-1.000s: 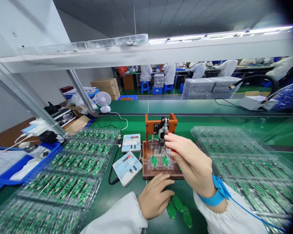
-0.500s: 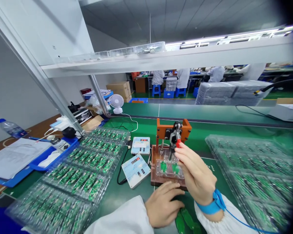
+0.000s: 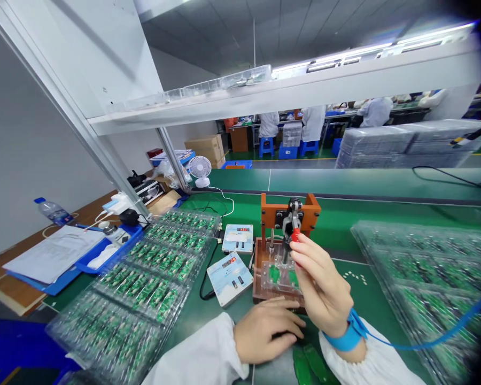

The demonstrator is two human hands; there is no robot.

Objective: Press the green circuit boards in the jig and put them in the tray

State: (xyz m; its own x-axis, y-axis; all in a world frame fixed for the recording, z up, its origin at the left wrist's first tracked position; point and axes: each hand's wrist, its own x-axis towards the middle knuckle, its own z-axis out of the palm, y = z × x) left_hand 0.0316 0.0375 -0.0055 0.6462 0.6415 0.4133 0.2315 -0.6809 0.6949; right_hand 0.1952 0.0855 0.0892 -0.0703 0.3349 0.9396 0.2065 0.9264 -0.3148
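My right hand is closed around the red handle of a toggle clamp on a test fixture with an orange frame and brown base. Under the clamp, a clear plate covers green circuit boards. My left hand lies flat at the front edge of the base, fingers stretched and apart, holding nothing. Just right of it on the bench are loose green boards, partly hidden by my right wrist. A blue wrist strap circles that wrist.
Left of the fixture sit two white boxes with red displays, one nearer and one behind. Clear trays of circuit boards flank the bench, left and right. A small fan stands behind. A white shelf crosses above.
The camera view has turned slightly left, so the scene sits farther right. My right hand stays on the red handle, and my left hand stays by the base.
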